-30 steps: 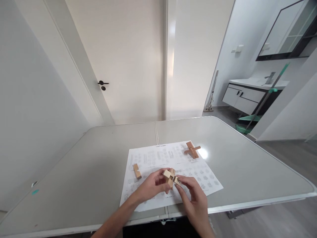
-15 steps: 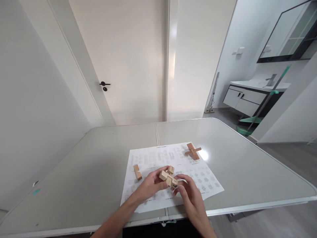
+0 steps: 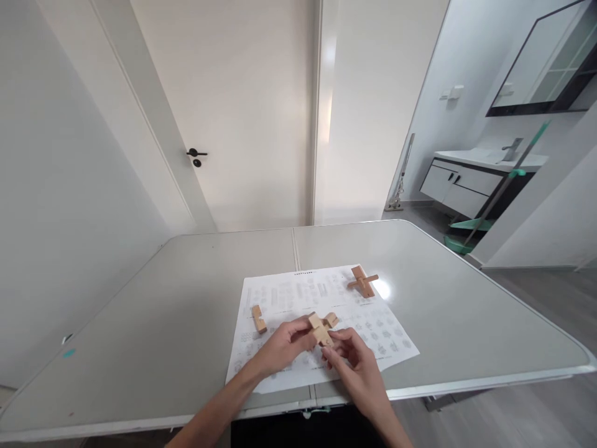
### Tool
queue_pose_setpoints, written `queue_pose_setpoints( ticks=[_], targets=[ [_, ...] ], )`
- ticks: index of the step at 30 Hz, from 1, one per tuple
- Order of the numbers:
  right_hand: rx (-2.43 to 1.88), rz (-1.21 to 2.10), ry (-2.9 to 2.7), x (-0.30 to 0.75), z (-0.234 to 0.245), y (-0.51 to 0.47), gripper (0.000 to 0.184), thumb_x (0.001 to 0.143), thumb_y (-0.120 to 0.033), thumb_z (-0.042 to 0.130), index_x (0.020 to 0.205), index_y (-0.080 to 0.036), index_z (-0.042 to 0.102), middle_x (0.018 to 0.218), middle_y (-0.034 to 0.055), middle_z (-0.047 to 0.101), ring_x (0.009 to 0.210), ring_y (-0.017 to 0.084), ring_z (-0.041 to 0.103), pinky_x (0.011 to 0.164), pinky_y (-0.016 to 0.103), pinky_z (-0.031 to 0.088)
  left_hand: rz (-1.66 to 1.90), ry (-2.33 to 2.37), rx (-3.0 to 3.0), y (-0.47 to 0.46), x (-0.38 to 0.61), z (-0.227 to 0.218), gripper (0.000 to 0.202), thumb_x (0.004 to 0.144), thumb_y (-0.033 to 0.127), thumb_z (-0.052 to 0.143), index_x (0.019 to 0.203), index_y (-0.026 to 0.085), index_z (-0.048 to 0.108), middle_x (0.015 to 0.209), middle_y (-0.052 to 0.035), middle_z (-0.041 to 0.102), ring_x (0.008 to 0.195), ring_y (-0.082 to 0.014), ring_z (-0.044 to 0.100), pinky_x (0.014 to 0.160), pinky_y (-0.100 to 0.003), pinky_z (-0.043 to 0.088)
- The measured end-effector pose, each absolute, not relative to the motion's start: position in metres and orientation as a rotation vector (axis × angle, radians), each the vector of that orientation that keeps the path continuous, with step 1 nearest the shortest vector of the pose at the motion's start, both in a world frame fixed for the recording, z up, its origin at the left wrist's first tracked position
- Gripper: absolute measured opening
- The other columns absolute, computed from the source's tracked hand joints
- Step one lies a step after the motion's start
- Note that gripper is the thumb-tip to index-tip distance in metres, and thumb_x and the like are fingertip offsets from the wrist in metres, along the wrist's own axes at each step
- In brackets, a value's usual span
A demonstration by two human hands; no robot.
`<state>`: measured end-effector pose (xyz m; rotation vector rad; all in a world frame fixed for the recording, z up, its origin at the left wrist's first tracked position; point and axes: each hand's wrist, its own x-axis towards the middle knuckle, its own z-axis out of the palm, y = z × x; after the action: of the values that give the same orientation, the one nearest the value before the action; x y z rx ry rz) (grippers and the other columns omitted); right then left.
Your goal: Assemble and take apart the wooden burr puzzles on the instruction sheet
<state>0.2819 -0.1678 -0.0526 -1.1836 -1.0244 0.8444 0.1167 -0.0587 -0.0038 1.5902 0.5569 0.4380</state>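
Between my two hands, above a printed sheet [image 3: 280,297], is a cross-shaped cluster of light wooden puzzle pieces [image 3: 321,330]. My left hand [image 3: 285,345] grips its left side between thumb and fingers. The fingertips of my right hand [image 3: 352,361] close on its near right end. One loose notched wooden piece [image 3: 259,319] lies on the sheet to the left of my left hand. Farther off, at the sheet's upper right corner, rests a darker brown wooden cross of interlocked pieces [image 3: 362,282]. My fingers cover parts of the held cluster.
The sheet lies on a grey folding table [image 3: 186,323] with a seam down its middle. Behind the table stands a white door [image 3: 242,112] with a black handle. To the right are a washbasin cabinet [image 3: 461,180], a mop [image 3: 402,174] and a green dustpan [image 3: 459,244].
The wooden cluster has been turned in my hands, so a different side faces up. My right fingers have closed in on its near end. The loose pieces stay where they were on the sheet.
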Motion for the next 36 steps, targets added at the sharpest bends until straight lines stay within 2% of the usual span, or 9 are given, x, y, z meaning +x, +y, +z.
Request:
queue_pose_setpoints(
  ticks=[3, 7, 11, 17, 23, 26, 30, 33, 36],
  targets=[
    [-1.232, 0.749, -0.999, 0.278, -0.053, -0.168, 0.031, 0.091, -0.049, 0.076, 0.096, -0.021, 0.065, 0.088, 0.0066, 0.075, 0.069, 0.021, 0.068, 0.068, 0.033, 0.059, 0.489, 0.565, 1.652, -0.059, 0.118, -0.003, 0.042, 0.102, 0.054, 0.058, 0.114, 0.018, 0.076, 0.101, -0.0072, 0.066, 0.085, -0.0186, 0.056, 0.084, -0.032, 0.048],
    [-1.293, 0.672, -1.033, 0.275, -0.055, -0.166, 0.026, 0.092, -0.044, 0.076, 0.099, -0.022, 0.065, 0.099, 0.0088, 0.078, 0.083, 0.024, 0.072, 0.073, 0.034, 0.059, 0.523, 0.577, 1.641, -0.059, 0.119, -0.004, 0.039, 0.101, 0.053, 0.059, 0.108, 0.017, 0.074, 0.097, -0.0052, 0.064, 0.085, -0.0176, 0.054, 0.081, -0.030, 0.046],
    [-1.294, 0.681, -1.019, 0.274, -0.056, -0.164, 0.028, 0.091, -0.043, 0.077, 0.105, -0.022, 0.064, 0.100, 0.0089, 0.079, 0.085, 0.024, 0.074, 0.074, 0.034, 0.060, 0.534, 0.609, 1.614, -0.059, 0.121, -0.004, 0.036, 0.096, 0.052, 0.068, 0.096, 0.017, 0.074, 0.093, -0.0036, 0.061, 0.086, -0.0183, 0.056, 0.081, -0.030, 0.046],
    [-1.266, 0.724, -0.901, 0.274, -0.057, -0.162, 0.045, 0.086, -0.043, 0.082, 0.112, -0.026, 0.049, 0.089, 0.0037, 0.078, 0.071, 0.020, 0.072, 0.069, 0.032, 0.059, 0.565, 0.669, 1.633, -0.058, 0.122, -0.006, 0.032, 0.087, 0.046, 0.079, 0.080, 0.016, 0.071, 0.085, -0.0009, 0.057, 0.079, -0.0159, 0.053, 0.076, -0.029, 0.045],
    [-1.332, 0.747, -0.899, 0.273, -0.058, -0.163, 0.051, 0.083, -0.042, 0.085, 0.112, -0.027, 0.046, 0.073, -0.0041, 0.071, 0.065, 0.018, 0.067, 0.070, 0.030, 0.055, 0.599, 0.672, 1.628, -0.058, 0.123, -0.014, 0.034, 0.082, 0.048, 0.083, 0.085, 0.015, 0.074, 0.087, -0.0048, 0.066, 0.086, -0.0204, 0.060, 0.081, -0.031, 0.050],
    [-1.315, 0.774, -0.912, 0.272, -0.058, -0.163, 0.052, 0.083, -0.041, 0.085, 0.114, -0.027, 0.045, 0.072, -0.0048, 0.070, 0.066, 0.018, 0.067, 0.072, 0.031, 0.055, 0.618, 0.669, 1.627, -0.059, 0.123, -0.017, 0.034, 0.082, 0.048, 0.082, 0.089, 0.016, 0.074, 0.088, -0.0056, 0.068, 0.088, -0.0213, 0.062, 0.081, -0.032, 0.051],
    [-1.218, 0.787, -0.993, 0.271, -0.058, -0.163, 0.056, 0.085, -0.039, 0.083, 0.124, -0.027, 0.045, 0.092, 0.0023, 0.077, 0.071, 0.019, 0.068, 0.074, 0.033, 0.056, 0.685, 0.662, 1.539, -0.052, 0.118, -0.017, 0.033, 0.087, 0.047, 0.077, 0.095, 0.016, 0.073, 0.091, -0.0063, 0.071, 0.088, -0.0210, 0.064, 0.082, -0.033, 0.052],
    [-1.197, 0.757, -1.077, 0.273, -0.057, -0.163, 0.048, 0.092, -0.038, 0.077, 0.127, -0.026, 0.046, 0.106, 0.0071, 0.077, 0.076, 0.019, 0.069, 0.073, 0.033, 0.057, 0.875, 0.742, 1.455, -0.034, 0.107, -0.015, 0.034, 0.090, 0.049, 0.074, 0.093, 0.016, 0.070, 0.088, -0.0055, 0.070, 0.079, -0.0170, 0.063, 0.073, -0.029, 0.052],
    [-1.258, 0.724, -1.212, 0.276, -0.049, -0.156, 0.023, 0.100, -0.038, 0.065, 0.116, -0.025, 0.056, 0.100, 0.0072, 0.076, 0.082, 0.022, 0.071, 0.072, 0.033, 0.056, 1.024, 0.799, 1.341, -0.009, 0.086, -0.011, 0.039, 0.089, 0.055, 0.071, 0.089, 0.016, 0.065, 0.085, -0.0040, 0.068, 0.065, -0.0139, 0.061, 0.052, -0.024, 0.047]
  ],
)
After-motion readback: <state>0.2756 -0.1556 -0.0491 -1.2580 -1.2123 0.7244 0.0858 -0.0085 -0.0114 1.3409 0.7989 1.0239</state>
